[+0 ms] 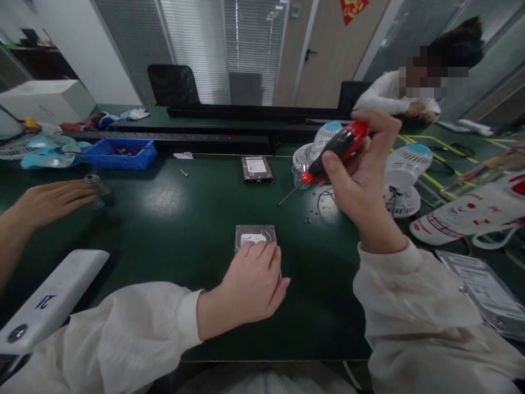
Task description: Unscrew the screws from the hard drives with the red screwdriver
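Note:
Held up to the right above the table, my right hand (356,175) is closed around a red and black screwdriver (338,150). Its thin shaft points down and left, with the tip in the air. Below it, a hard drive (255,232) with a white label lies flat on the green table. My left hand (254,279) lies over this drive's near part and grips it, hiding most of it. Small screws (307,220) are scattered on the table right of the drive. Farther back lies a second hard drive (256,168).
At left, another person's hand (57,202) touches a small metal cylinder (98,189). A white device marked 21 (53,301) lies nearer. Blue tray (118,153), white fans (404,175), a patterned tumbler (463,216) and another drive (484,290) surround the work area. A person (410,93) sits far right.

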Demonstrator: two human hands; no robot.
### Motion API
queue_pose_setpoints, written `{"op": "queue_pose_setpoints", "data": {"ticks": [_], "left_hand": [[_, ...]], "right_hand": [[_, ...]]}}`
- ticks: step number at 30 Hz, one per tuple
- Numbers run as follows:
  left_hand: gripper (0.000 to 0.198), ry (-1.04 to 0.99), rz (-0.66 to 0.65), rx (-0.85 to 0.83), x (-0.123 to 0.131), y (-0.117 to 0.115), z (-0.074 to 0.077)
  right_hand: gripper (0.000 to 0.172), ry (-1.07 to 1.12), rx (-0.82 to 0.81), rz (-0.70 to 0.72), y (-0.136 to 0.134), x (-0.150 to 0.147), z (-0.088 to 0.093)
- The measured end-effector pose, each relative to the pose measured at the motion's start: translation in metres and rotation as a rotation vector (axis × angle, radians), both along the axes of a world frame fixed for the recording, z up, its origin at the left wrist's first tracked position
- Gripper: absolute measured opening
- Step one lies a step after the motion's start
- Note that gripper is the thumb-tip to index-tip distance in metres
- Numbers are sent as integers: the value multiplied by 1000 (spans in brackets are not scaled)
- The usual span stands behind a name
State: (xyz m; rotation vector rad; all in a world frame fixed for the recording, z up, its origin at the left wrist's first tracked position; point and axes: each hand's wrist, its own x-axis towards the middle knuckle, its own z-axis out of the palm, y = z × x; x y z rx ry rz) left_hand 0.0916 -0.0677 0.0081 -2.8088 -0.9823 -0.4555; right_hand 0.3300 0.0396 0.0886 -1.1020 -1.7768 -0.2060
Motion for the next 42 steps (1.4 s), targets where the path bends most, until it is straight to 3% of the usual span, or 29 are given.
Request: {"op": "queue_pose_setpoints", "data": {"ticks": [6, 10, 14, 18, 42], "left_hand": [[59, 7, -124, 84, 1, -23, -9], [66, 37, -54, 112, 0, -19, -17], [90, 99, 10, 122, 2, -14, -26], [105, 103, 15, 138, 2, -14, -30], [104, 167, 15, 58, 3, -13, -30]], "right_hand": [[45, -80, 67, -16, -6, -4, -4], [46, -129, 45, 74, -4, -8, -11], [45, -146, 16, 151, -1, -13, -17], [46, -152, 95, 264, 4, -15, -20], [44, -168, 44, 199, 5, -17, -22]]}}
